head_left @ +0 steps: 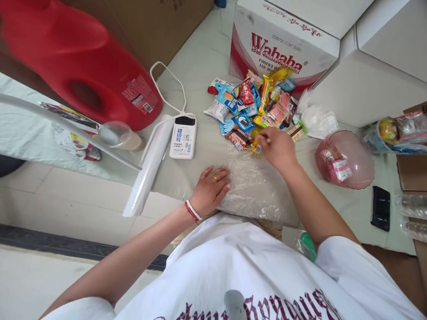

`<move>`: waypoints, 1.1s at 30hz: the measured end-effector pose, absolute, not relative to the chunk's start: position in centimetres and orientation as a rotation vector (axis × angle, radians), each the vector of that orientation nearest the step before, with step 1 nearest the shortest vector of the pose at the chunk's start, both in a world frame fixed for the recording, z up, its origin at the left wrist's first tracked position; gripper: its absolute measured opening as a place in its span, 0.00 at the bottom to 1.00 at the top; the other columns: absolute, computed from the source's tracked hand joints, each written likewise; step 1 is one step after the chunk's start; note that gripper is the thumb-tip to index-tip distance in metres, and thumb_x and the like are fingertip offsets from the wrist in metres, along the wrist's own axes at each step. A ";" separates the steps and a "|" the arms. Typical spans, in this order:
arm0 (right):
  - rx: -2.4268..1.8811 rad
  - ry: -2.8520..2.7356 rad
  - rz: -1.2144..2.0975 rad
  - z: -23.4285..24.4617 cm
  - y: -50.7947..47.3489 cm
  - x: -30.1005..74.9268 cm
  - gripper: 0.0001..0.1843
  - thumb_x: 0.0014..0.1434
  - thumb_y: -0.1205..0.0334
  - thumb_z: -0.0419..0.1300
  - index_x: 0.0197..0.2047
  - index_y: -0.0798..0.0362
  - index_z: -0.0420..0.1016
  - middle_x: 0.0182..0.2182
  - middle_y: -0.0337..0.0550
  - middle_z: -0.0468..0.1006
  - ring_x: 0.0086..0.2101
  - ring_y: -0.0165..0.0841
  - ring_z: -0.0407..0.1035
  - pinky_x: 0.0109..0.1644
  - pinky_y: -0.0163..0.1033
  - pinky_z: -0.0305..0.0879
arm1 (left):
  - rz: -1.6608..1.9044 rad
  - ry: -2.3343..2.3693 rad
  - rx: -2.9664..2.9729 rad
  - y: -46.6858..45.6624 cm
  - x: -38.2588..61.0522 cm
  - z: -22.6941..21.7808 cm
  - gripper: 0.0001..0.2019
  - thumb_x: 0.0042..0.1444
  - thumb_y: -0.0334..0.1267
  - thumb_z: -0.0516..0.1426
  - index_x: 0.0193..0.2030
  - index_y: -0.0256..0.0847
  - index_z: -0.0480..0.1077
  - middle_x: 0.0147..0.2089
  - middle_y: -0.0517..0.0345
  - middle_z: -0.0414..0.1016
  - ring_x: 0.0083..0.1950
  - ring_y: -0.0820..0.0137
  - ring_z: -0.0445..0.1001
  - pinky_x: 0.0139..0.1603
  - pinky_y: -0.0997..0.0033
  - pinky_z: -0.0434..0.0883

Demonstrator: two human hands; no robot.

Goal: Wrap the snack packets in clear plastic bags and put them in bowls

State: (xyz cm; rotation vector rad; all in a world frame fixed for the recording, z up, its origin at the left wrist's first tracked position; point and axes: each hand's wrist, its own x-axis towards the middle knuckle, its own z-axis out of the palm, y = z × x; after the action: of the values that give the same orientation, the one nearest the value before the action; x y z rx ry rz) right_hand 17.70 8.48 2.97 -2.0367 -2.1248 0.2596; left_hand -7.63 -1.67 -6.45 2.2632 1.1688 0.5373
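Note:
My left hand (211,190) lies flat with its fingers extended at the edge of a crinkled clear plastic bag (256,182). My right hand (278,149) is closed in a pinch at the near side of a heap of wrapped snacks (245,100). At its fingertips is a small yellow snack packet (256,146), partly hidden by the fingers. A brown snack packet (239,138) lies just left of it, and blue, red and pink packets make up much of the heap.
Behind the heap stands a Wahaha carton (280,44). On the right are a pink bowl (360,158) with packets and a black phone (380,209). To the left are a white power bank (183,142), a plastic film roll (147,178), a plastic cup (122,137) and a red jug (110,66).

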 end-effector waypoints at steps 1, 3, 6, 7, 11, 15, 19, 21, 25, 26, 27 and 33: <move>-2.083 -2.203 0.277 3.0 9.9 15.2 0.20 0.70 0.51 0.53 0.52 0.55 0.79 0.49 0.57 0.81 0.46 0.46 0.75 0.47 0.44 0.68 | 0.552 1.166 2.264 -1.9 -7.6 -6.6 0.17 0.73 0.42 0.47 0.50 0.44 0.78 0.63 0.51 0.79 0.71 0.59 0.70 0.75 0.42 0.57; -2.168 -2.358 0.346 2.3 11.9 11.1 0.24 0.66 0.48 0.60 0.57 0.58 0.78 0.52 0.62 0.80 0.48 0.49 0.76 0.47 0.45 0.70 | 0.602 1.168 2.267 -2.4 -7.6 -7.0 0.14 0.72 0.40 0.49 0.46 0.44 0.77 0.62 0.52 0.80 0.69 0.60 0.72 0.75 0.44 0.59; -2.187 -2.487 0.411 1.1 13.3 8.6 0.26 0.61 0.53 0.67 0.58 0.58 0.77 0.55 0.63 0.79 0.49 0.50 0.77 0.48 0.47 0.71 | 0.710 1.248 2.227 -3.0 -7.9 -7.6 0.14 0.69 0.39 0.53 0.56 0.42 0.73 0.65 0.47 0.76 0.71 0.59 0.70 0.74 0.45 0.64; -2.161 -2.481 0.421 1.2 13.5 8.9 0.26 0.61 0.53 0.67 0.59 0.57 0.77 0.54 0.62 0.79 0.49 0.50 0.77 0.49 0.47 0.71 | 0.738 1.287 2.206 -3.1 -8.0 -7.7 0.17 0.68 0.39 0.54 0.61 0.41 0.70 0.67 0.46 0.75 0.71 0.58 0.69 0.73 0.46 0.65; -1.903 -2.290 0.419 4.6 12.3 13.6 0.27 0.62 0.49 0.65 0.62 0.51 0.75 0.51 0.53 0.81 0.49 0.48 0.76 0.51 0.49 0.71 | 0.743 1.328 2.216 -2.3 -7.7 -7.6 0.21 0.66 0.39 0.55 0.64 0.39 0.69 0.70 0.43 0.71 0.73 0.55 0.66 0.73 0.46 0.67; -1.607 -2.146 0.325 8.3 7.3 18.2 0.32 0.63 0.46 0.64 0.67 0.49 0.70 0.56 0.51 0.77 0.52 0.47 0.73 0.54 0.50 0.72 | 0.663 1.352 2.260 -0.8 -7.0 -6.9 0.18 0.67 0.41 0.54 0.60 0.38 0.73 0.70 0.42 0.71 0.74 0.53 0.66 0.72 0.44 0.66; -1.589 -2.354 0.595 5.2 0.7 17.8 0.31 0.65 0.48 0.64 0.68 0.47 0.69 0.57 0.51 0.76 0.52 0.45 0.74 0.53 0.47 0.74 | 0.539 1.365 2.341 -0.1 -6.8 -6.5 0.20 0.69 0.43 0.53 0.62 0.37 0.73 0.72 0.43 0.69 0.74 0.52 0.65 0.73 0.42 0.63; -1.762 -2.449 0.695 2.4 -1.3 16.8 0.31 0.66 0.51 0.64 0.70 0.47 0.67 0.60 0.53 0.73 0.51 0.45 0.76 0.50 0.47 0.75 | 0.489 1.363 2.395 -0.4 -6.9 -6.5 0.21 0.70 0.42 0.52 0.64 0.37 0.72 0.73 0.43 0.67 0.75 0.52 0.64 0.74 0.42 0.60; -1.801 -2.397 0.748 0.0 -0.4 17.4 0.31 0.65 0.46 0.63 0.68 0.46 0.70 0.63 0.51 0.72 0.52 0.44 0.75 0.50 0.46 0.74 | 0.460 1.381 2.453 -1.3 -7.7 -6.6 0.25 0.71 0.45 0.51 0.71 0.39 0.66 0.75 0.42 0.63 0.76 0.51 0.62 0.75 0.40 0.56; -1.802 -2.314 0.686 0.2 0.7 18.3 0.28 0.67 0.45 0.61 0.65 0.47 0.72 0.61 0.51 0.74 0.51 0.44 0.75 0.51 0.46 0.73 | 0.465 1.388 2.453 -1.5 -8.0 -6.6 0.26 0.71 0.46 0.50 0.72 0.39 0.64 0.76 0.42 0.63 0.76 0.51 0.62 0.75 0.40 0.56; -1.834 -2.223 0.600 0.5 2.0 19.2 0.25 0.68 0.45 0.58 0.63 0.49 0.74 0.58 0.52 0.76 0.50 0.44 0.75 0.51 0.46 0.72 | 0.470 1.398 2.446 -1.7 -8.2 -6.7 0.27 0.71 0.47 0.50 0.73 0.39 0.63 0.76 0.41 0.62 0.76 0.51 0.62 0.75 0.39 0.55; -2.096 -2.173 0.474 1.1 8.3 21.3 0.20 0.68 0.53 0.57 0.58 0.53 0.77 0.49 0.51 0.82 0.46 0.44 0.76 0.50 0.44 0.69 | 0.531 1.507 2.382 -0.9 -9.1 -6.8 0.24 0.72 0.46 0.48 0.67 0.37 0.70 0.73 0.40 0.66 0.75 0.50 0.64 0.73 0.38 0.58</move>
State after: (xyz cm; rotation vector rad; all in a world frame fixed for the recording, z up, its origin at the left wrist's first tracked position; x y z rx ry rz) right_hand 21.30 8.25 1.06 -2.0961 -2.1730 0.4736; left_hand -9.08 -0.95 -6.76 2.3821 1.5066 0.5312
